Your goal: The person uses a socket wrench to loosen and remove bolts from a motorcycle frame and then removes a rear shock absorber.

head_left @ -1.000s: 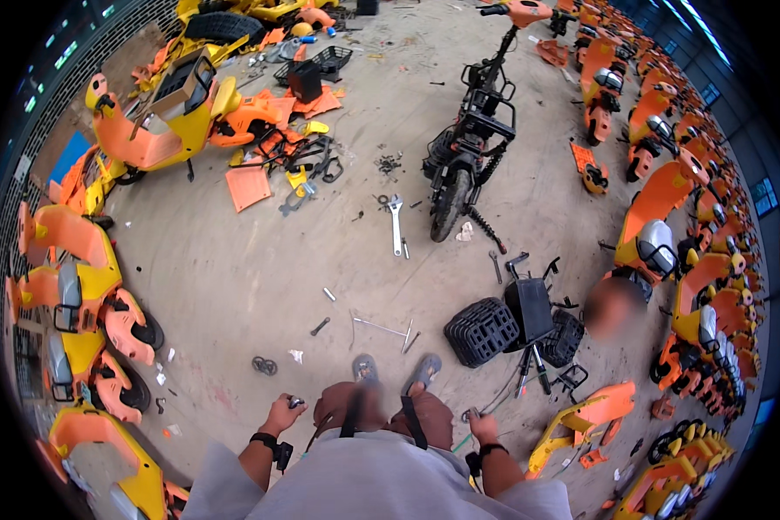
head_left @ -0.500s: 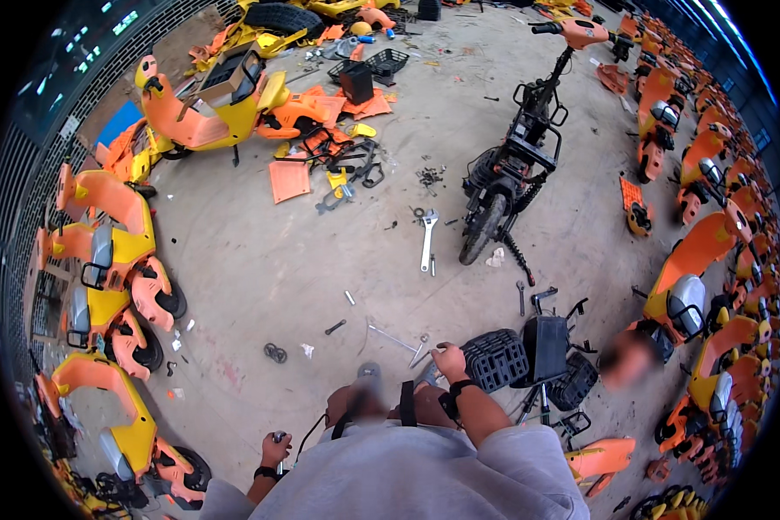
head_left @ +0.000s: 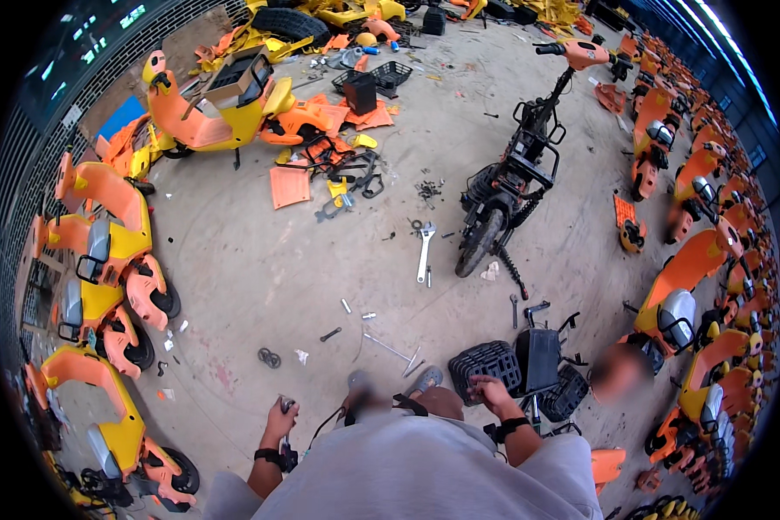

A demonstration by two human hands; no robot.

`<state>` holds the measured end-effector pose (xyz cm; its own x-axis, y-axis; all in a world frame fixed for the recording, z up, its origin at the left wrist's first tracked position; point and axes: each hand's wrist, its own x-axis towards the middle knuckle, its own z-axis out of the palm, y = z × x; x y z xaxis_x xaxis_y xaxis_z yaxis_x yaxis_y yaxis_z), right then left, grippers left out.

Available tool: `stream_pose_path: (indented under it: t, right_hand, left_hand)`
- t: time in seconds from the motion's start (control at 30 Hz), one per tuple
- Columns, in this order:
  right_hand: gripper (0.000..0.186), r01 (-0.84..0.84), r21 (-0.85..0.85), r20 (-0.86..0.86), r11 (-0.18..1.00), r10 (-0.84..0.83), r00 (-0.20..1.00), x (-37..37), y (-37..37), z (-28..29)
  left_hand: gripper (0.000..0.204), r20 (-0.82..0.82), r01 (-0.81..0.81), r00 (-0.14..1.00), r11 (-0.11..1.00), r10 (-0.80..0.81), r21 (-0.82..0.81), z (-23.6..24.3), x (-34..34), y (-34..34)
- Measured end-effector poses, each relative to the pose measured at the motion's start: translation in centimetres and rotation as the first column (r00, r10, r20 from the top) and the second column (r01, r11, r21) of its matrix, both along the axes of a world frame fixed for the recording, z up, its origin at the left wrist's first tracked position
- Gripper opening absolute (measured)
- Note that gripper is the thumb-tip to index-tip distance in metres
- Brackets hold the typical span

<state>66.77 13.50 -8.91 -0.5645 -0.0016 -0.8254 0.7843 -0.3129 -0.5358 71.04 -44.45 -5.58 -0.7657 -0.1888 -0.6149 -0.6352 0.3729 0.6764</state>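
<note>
At lower left my left hand is closed round a small metallic piece whose kind I cannot make out. Farther right, my right hand has its fingers drawn together beside a black plastic basket; whatever they hold, if anything, is too small to tell. A black box stands against that basket, with a second dark basket next to it. On the floor ahead of my feet lies a T-handled wrench. A small spanner and a short metal socket are left of it.
A stripped black scooter stands ahead, slightly right. Near its wheel lie a large adjustable wrench and loose screws. Orange-yellow scooters line the left, and long rows fill the right. Body panels are scattered at the far left.
My right hand has moved right and toward me, up to the basket. My left hand has risen slightly forward. The view has shifted, and more of my feet shows.
</note>
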Motion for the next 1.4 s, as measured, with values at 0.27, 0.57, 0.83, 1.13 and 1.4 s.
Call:
stream_pose_path:
  t: [0.27, 0.57, 0.83, 1.13, 1.4]
  right_hand:
    - [0.049, -0.213, 0.079, -0.660, 0.974, 0.212, 0.721, -9.4, -11.1, 26.6]
    - [0.030, -0.200, 0.443, -0.778, 0.874, 0.486, 0.397, -9.0, -16.5, 33.7]
    - [0.035, -0.318, -0.087, -0.743, 0.944, 0.151, 0.652, -9.7, -18.3, 33.3]
    - [0.033, -0.268, 0.360, -0.842, 0.894, 0.435, 0.319, -10.1, -19.7, 34.9]
    - [0.034, -0.178, 0.463, -0.849, 0.868, 0.492, 0.191, -9.6, -20.1, 35.0]
  left_hand:
    - [0.074, -0.313, 0.290, 0.922, 0.941, -0.227, 0.174, 19.3, -12.8, 7.5]
    - [0.062, -0.475, 0.542, 0.836, 0.548, -0.275, 0.637, 30.1, -15.1, 13.4]
    - [0.055, -0.572, 0.676, 0.734, 0.474, -0.367, 0.563, 33.0, -14.3, 15.3]
    - [0.033, -0.626, 0.653, 0.756, 0.291, -0.191, 0.699, 30.0, -15.7, 14.4]
    - [0.039, -0.642, 0.661, 0.750, 0.160, -0.157, 0.733, 28.2, -16.1, 14.7]
